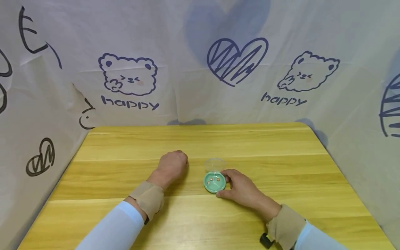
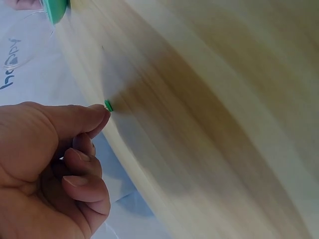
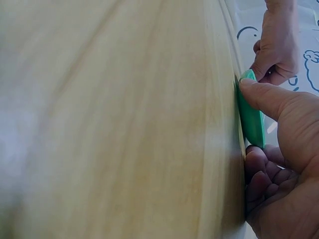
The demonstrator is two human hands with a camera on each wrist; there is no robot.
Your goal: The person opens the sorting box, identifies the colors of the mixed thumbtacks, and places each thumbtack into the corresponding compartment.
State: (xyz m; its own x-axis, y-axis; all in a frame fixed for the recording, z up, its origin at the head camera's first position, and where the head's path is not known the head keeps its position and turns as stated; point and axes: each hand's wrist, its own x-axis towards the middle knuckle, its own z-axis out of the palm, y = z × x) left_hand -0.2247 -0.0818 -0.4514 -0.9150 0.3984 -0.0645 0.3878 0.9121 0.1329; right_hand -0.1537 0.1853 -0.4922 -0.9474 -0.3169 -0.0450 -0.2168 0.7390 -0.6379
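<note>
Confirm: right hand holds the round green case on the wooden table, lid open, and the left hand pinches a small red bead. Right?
Not quite: the bead is green, not red, as the left wrist view shows at the fingers of the left hand. The rest stands: the right hand holds the round green case on the wooden table, its clear lid open.

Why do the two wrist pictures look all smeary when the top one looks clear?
Head view: sharp and evenly lit, soft shadows under the left hand and right hand by the green case. Left wrist view: table streaked with blur, tiny green bead fairly crisp. Right wrist view: wood washed out and blurry, case edge clearer.
</note>
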